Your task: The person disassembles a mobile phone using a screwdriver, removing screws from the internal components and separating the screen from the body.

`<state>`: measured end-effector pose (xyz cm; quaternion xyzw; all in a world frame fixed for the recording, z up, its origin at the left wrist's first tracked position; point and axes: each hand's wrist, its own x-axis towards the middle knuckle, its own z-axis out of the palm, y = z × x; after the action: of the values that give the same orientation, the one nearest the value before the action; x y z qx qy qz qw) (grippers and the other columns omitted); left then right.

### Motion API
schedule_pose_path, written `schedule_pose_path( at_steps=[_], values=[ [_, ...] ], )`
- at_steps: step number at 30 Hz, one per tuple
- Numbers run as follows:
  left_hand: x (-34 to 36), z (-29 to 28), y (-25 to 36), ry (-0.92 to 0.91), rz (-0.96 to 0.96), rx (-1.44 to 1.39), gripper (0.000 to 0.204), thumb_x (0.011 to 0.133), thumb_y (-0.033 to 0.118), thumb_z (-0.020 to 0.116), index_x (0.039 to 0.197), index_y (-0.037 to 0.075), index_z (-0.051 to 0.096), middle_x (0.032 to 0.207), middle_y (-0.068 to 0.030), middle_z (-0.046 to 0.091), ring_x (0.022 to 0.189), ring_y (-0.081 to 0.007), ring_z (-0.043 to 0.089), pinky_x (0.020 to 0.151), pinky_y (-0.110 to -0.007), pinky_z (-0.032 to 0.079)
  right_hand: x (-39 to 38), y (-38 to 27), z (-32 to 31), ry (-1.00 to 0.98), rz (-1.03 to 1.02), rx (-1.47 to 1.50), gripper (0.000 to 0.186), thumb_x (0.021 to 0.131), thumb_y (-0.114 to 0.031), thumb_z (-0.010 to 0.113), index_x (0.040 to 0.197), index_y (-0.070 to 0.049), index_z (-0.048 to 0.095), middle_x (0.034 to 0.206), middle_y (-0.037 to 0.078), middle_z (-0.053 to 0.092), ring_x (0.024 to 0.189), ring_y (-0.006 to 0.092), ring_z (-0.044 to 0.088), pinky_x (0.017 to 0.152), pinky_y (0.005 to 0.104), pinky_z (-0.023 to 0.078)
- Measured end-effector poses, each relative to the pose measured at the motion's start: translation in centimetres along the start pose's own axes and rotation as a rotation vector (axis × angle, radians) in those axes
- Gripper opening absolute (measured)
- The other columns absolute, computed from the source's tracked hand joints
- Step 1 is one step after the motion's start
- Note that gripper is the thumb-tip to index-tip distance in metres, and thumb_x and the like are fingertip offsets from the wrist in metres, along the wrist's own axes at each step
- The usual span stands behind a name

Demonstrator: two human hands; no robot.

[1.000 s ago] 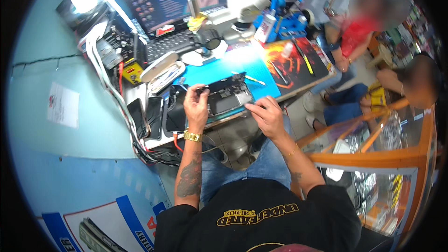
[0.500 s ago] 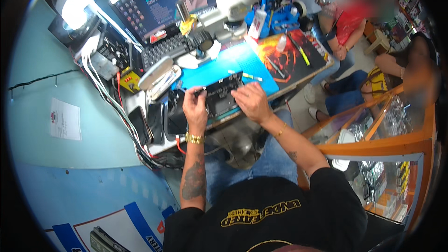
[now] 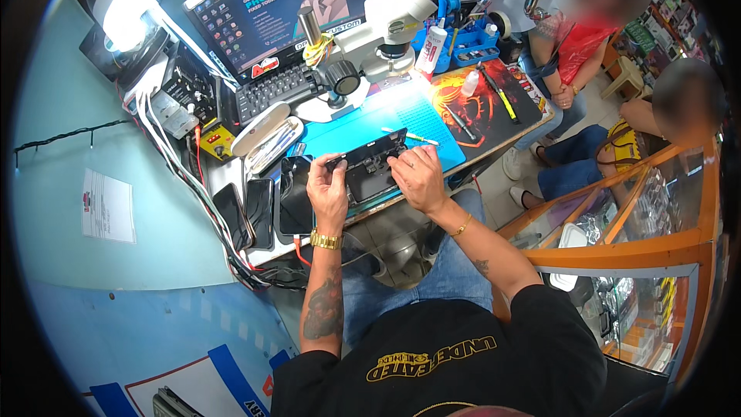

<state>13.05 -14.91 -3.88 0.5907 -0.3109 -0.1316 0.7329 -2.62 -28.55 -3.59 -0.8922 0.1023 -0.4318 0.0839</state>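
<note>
An opened phone [image 3: 367,181], its dark screen part tilted up from the body, is at the front edge of the blue mat [image 3: 355,123]. My left hand [image 3: 328,193] grips its left end between thumb and fingers. My right hand [image 3: 419,181] is at the phone's right part with fingers curled and pinched; what they hold, if anything, is hidden. A slim pale tool [image 3: 421,140] lies just behind the phone. Several dark phones [image 3: 260,212] lie to the left, beside a pencil case [image 3: 262,131] of tools.
A microscope [image 3: 394,23], monitor [image 3: 270,8], keyboard [image 3: 262,96], bright lamp [image 3: 127,8] and blue organiser [image 3: 471,46] crowd the bench. Cables [image 3: 197,177] run down the left. Two seated people [image 3: 579,54], [image 3: 633,131] are at the right beside a glass display case [image 3: 617,309].
My right hand has moved up and left from the phone's lower right corner to its inner part, fingers more curled. My left hand keeps its grip. The view has shifted slightly.
</note>
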Motion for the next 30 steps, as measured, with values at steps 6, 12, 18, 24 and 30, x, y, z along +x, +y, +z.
schedule_pose_path(
  at_steps=[6,12,18,24,30],
  values=[
    [0.0,0.1,-0.3,0.018,0.033,-0.004,0.015,0.098,0.001,0.068,0.112,0.004,0.065,0.096,0.0012,0.065,0.083,-0.0038,0.057,0.071,-0.021,0.045,-0.1,-0.2,0.1,-0.021,0.024,-0.032,0.022,0.082,-0.010,0.074,0.103,-0.003,0.071,0.086,0.006,0.058,0.085,0.0254,0.058,0.084,0.0436,0.042],
    [-0.2,-0.1,0.4,0.009,0.005,0.075,0.014,0.098,0.003,0.069,0.111,0.004,0.065,0.089,0.0037,0.063,0.073,-0.0023,0.051,0.062,-0.021,0.040,0.0,-0.4,0.2,-0.020,0.026,-0.057,0.020,0.083,-0.010,0.074,0.102,-0.004,0.071,0.087,0.006,0.058,0.087,0.0253,0.059,0.086,0.0435,0.041],
    [-0.1,0.3,-0.1,0.031,0.061,0.022,0.013,0.098,0.004,0.069,0.111,0.004,0.066,0.086,0.0041,0.062,0.071,-0.0016,0.049,0.060,-0.021,0.038,0.3,-0.9,0.4,-0.035,0.052,-0.083,0.016,0.084,-0.011,0.073,0.098,-0.005,0.071,0.085,0.006,0.057,0.086,0.0247,0.057,0.083,0.0422,0.040],
    [-0.1,-0.4,-0.5,0.002,-0.016,0.027,0.014,0.098,0.001,0.068,0.112,0.004,0.065,0.094,0.0022,0.063,0.081,-0.0032,0.055,0.069,-0.021,0.043,1.1,-1.0,0.0,-0.111,0.100,-0.109,0.007,0.087,-0.014,0.072,0.088,-0.008,0.068,0.082,0.005,0.056,0.084,0.0250,0.057,0.082,0.0442,0.039],
    [0.1,0.1,-0.8,0.023,0.047,-0.022,0.015,0.098,0.001,0.068,0.112,0.004,0.064,0.092,0.0027,0.062,0.079,-0.0032,0.053,0.067,-0.021,0.043,1.3,-1.0,0.2,-0.103,0.092,-0.088,0.011,0.087,-0.016,0.074,0.082,-0.009,0.066,0.080,0.005,0.055,0.083,0.0255,0.057,0.082,0.0451,0.038]
  ],
)
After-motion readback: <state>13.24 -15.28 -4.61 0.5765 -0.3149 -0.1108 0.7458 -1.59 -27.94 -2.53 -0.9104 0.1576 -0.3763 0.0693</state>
